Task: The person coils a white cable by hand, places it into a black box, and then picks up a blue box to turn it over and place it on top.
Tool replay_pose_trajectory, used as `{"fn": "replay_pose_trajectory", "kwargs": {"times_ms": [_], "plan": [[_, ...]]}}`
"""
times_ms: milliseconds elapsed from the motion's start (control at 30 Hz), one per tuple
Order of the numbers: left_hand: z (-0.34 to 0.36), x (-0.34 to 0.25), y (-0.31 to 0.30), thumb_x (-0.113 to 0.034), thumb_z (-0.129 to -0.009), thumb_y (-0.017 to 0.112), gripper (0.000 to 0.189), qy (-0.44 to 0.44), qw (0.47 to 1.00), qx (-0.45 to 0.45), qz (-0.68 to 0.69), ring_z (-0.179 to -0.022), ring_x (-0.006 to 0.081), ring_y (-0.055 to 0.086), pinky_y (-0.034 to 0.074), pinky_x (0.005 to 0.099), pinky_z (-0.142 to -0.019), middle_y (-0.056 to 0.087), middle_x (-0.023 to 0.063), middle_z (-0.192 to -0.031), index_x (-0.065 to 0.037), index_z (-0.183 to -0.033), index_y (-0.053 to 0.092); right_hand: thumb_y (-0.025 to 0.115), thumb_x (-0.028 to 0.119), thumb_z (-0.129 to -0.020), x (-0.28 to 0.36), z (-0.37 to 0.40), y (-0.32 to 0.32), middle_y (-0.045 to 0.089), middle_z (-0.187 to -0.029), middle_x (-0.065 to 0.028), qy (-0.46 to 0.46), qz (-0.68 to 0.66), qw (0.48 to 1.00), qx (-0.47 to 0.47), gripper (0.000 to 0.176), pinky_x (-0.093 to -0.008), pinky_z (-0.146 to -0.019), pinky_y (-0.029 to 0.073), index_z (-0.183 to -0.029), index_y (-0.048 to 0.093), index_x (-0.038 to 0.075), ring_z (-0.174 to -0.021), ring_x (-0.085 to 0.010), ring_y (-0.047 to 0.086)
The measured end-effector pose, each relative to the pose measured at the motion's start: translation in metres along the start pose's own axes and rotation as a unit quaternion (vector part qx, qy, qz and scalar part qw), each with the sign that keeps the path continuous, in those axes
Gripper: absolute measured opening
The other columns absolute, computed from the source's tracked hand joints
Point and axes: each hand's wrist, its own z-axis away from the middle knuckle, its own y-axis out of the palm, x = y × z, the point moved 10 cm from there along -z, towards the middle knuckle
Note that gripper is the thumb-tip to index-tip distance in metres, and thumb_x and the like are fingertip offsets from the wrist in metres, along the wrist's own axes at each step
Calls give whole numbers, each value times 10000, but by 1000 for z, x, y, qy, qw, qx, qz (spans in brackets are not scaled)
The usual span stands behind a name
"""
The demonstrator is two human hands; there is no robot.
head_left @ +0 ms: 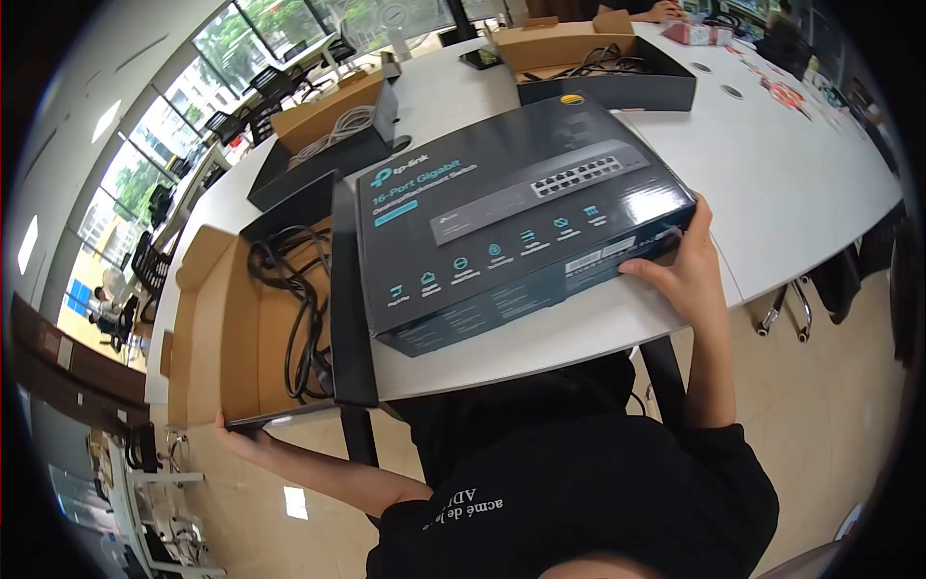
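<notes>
A dark tp-link network switch box [521, 227], printed "16-Port Gigabit", lies closed and slightly tilted at the table's near edge. My right hand [683, 270] grips its right end, thumb on the front side and fingers round the corner. To its left stands an open cardboard box [203, 318], black outside and brown inside, with its flap folded out. Several black cables [301, 289] lie in it. My left hand [243, 440] holds this open box at its near left corner; part of the fingers is hidden beneath. The two boxes touch or nearly touch.
Farther back on the white table [801, 183] are an open box with grey cable [333, 135] and another with dark cables [598, 68]. A phone-like black object [480, 60] lies between them. Red-and-white items [786, 95] sit at the right; another person's hands [664, 12] show at the far side.
</notes>
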Motion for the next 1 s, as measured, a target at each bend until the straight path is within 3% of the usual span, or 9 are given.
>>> {"fn": "replay_pose_trajectory", "kwargs": {"times_ms": [133,167,267,433,533,567,600,833,1000], "plan": [[13,2,21,-219,-806,490,315,-101,982,154,50,-880,237,535,424,358,-796,566,130,-991,47,-965,545,820,282,-517,7,3,-6,538,-947,-265,-5,125,992,-9,991,-339,-715,485,-1188,204,-107,-851,-349,589],[-5,8,8,-198,-797,504,300,-115,979,147,81,-903,237,537,431,363,-806,568,132,-1003,47,-967,542,823,274,-513,11,4,-9,538,-932,-263,-58,125,990,-37,984,-342,-713,481,-1189,214,-103,-845,-348,588],[-23,-13,-17,-164,-778,531,287,-39,994,25,96,-913,240,545,440,370,-812,570,138,-1018,47,-973,541,819,313,-512,2,2,-3,525,-937,-272,-25,9,999,-18,1019,-353,-717,470,-1207,197,-99,-849,-364,579],[-30,-39,-20,-103,-752,561,295,-44,989,33,139,-969,279,517,370,498,-860,556,138,-1064,4,-1026,542,811,348,-515,1,2,-2,513,-977,-294,-21,92,995,-14,1042,-352,-736,474,-1208,179,-106,-861,-366,580],[-40,-59,-25,-97,-753,569,221,-29,990,37,133,-866,204,556,459,322,-772,594,106,-952,20,-941,569,806,363,-516,-1,1,-2,501,-993,-303,-26,83,996,-10,1049,-356,-747,469,-1212,177,-105,-886,-379,568],[-35,-61,-12,-79,-746,572,239,-57,979,103,168,-881,210,550,452,310,-783,585,115,-979,29,-958,559,806,363,-515,-1,1,-3,496,-998,-306,-21,99,995,-9,1051,-356,-751,468,-1213,176,-106,-896,-380,565],[-36,-69,-18,-73,-741,576,264,-19,986,49,159,-897,225,544,446,329,-801,576,123,-1005,36,-980,548,806,364,-514,0,1,-4,492,-1003,-309,-16,115,993,-10,1052,-356,-755,466,-1213,176,-107,-905,-381,561],[-78,-56,-14,-106,-771,553,248,-76,951,117,276,-897,228,550,441,362,-810,575,128,-1021,32,-977,552,804,352,-525,0,2,0,473,-996,-308,-37,114,993,2,1050,-366,-745,465,-1209,162,-119,-872,-399,552],[-7,-26,62,-133,-782,521,223,-137,946,190,226,-867,220,557,449,348,-791,581,125,-978,24,-936,556,797,339,-547,8,3,3,456,-1019,-316,-70,111,991,9,1034,-372,-758,457,-1209,151,-123,-881,-398,545]]}}
